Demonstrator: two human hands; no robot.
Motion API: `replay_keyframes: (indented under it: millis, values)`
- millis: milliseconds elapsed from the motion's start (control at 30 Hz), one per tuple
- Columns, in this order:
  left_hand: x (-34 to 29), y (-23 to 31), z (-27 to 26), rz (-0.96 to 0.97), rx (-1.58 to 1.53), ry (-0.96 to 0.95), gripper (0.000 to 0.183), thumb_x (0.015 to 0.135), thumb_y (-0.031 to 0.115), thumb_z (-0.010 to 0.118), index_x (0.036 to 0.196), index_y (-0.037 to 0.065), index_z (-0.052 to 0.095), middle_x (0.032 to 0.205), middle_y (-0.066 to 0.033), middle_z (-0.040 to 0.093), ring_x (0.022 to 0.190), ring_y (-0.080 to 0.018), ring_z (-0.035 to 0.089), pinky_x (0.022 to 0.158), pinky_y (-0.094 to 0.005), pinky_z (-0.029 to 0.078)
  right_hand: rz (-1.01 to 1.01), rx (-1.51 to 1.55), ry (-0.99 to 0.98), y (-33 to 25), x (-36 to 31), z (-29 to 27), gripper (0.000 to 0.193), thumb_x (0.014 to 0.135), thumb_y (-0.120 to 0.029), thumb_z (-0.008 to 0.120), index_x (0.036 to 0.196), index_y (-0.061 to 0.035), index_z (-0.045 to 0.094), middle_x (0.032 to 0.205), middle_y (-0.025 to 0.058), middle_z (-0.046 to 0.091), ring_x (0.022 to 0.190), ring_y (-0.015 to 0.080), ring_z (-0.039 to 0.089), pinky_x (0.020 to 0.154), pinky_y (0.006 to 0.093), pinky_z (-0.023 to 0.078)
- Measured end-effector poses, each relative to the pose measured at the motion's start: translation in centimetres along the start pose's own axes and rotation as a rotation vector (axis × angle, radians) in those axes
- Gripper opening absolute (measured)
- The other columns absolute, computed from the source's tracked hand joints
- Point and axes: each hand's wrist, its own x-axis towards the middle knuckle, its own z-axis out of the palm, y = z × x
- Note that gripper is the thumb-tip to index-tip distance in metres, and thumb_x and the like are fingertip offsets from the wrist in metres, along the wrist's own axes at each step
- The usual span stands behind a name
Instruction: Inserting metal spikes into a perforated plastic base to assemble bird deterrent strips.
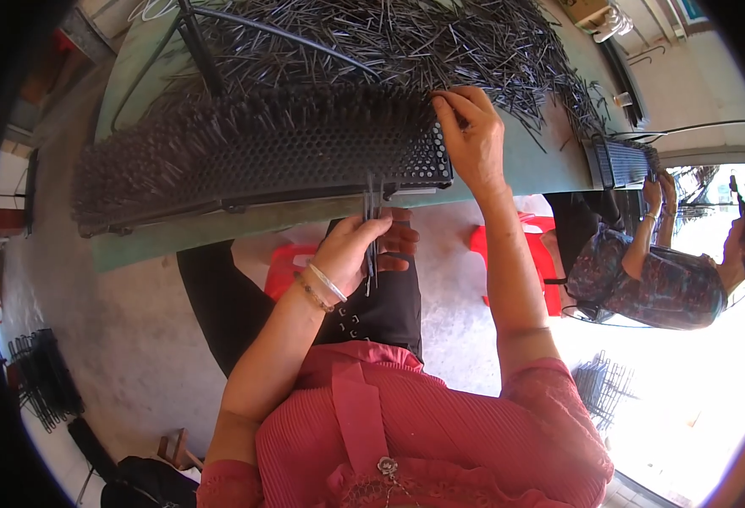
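Note:
A long black perforated rack (pixel 305 157) stands along the near edge of the green table. Many thin dark strips (pixel 152 157) stick up out of its holes, while the holes at its right end (pixel 432 157) show bare. Below the rack's front edge, my left hand (pixel 351 245) is closed around a small bunch of thin dark strips (pixel 371 195), held roughly upright. My right hand (pixel 474 131) is at the rack's upper right corner, thumb and fingers pinched together at the edge of the standing strips. What lies between those fingertips is too small to make out.
A large heap of loose dark strips (pixel 347 42) covers the table (pixel 542 161) behind the rack. A black metal frame (pixel 199 51) rises at the back left. To the right, another person (pixel 643 271) handles a similar rack (pixel 631 162). Red stools (pixel 516 241) stand under the table.

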Motion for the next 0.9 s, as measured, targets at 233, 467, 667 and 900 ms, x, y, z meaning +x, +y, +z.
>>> replay_keyframes:
  millis: [233,467,667,900]
  values:
    - [0.3,-0.8,-0.7,0.082,-0.073,0.067,0.031,0.095,0.019,0.046,0.119,0.000,0.052,0.103,-0.0146,0.063,0.093,-0.0213,0.062,0.079,-0.0360,0.054,-0.041,-0.053,-0.017,-0.4,-0.1,0.0,0.012,0.082,-0.009,0.064,0.090,-0.0007,0.068,0.088,0.0105,0.061,0.065,0.0230,0.060,0.056,0.0305,0.047]
    - [-0.1,-0.6,-0.5,0.052,-0.047,0.037,0.031,0.096,0.023,0.047,0.119,0.003,0.053,0.103,-0.0132,0.063,0.091,-0.0205,0.062,0.077,-0.0351,0.053,-0.049,-0.082,0.007,-0.1,-1.0,0.3,0.013,0.081,-0.009,0.065,0.091,-0.0006,0.068,0.090,0.0112,0.061,0.063,0.0226,0.061,0.056,0.0295,0.048]
    - [-0.5,-0.1,-0.2,0.104,0.018,-0.037,0.034,0.097,0.026,0.045,0.121,0.003,0.051,0.102,-0.0120,0.063,0.088,-0.0179,0.062,0.072,-0.0313,0.053,0.084,0.169,-0.141,-2.9,-1.7,-1.5,0.017,0.081,-0.012,0.069,0.089,0.0030,0.067,0.082,0.0098,0.061,0.063,0.0146,0.057,0.056,0.0255,0.045]
    - [-1.0,0.1,1.2,0.146,0.038,-0.053,0.036,0.098,0.028,0.044,0.124,0.003,0.049,0.101,-0.0106,0.063,0.085,-0.0142,0.061,0.070,-0.0281,0.052,0.539,0.663,-0.487,-5.1,-4.3,-2.1,0.018,0.087,-0.013,0.064,0.095,0.0033,0.066,0.080,0.0034,0.065,0.071,0.0072,0.056,0.063,0.0224,0.047]
